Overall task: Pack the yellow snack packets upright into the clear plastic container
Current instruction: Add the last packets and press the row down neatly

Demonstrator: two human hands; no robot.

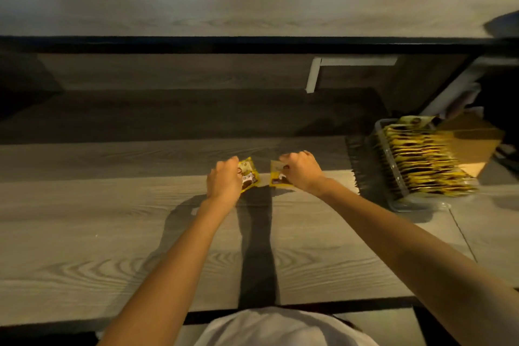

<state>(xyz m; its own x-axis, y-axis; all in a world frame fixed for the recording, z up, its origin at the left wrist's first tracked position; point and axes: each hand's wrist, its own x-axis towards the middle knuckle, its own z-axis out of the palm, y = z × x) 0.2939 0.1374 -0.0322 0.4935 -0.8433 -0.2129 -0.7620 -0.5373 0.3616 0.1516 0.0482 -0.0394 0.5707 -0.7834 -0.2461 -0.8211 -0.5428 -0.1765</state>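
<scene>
A: What colour is the desk [84, 233]?
B: Grey, with wavy wood grain. It is darker on the far side.
A: And the left packet [249, 174]?
B: Yellow, printed in brown and white. The right packet [276, 175] is the same.
A: The bin [391, 161] on the right?
B: Clear. Its packets [427, 160] are yellow with dark brown edges. Beside it, a dark mat [356, 154] with a pale fringe. Beyond it, a tan box [474, 143].
</scene>
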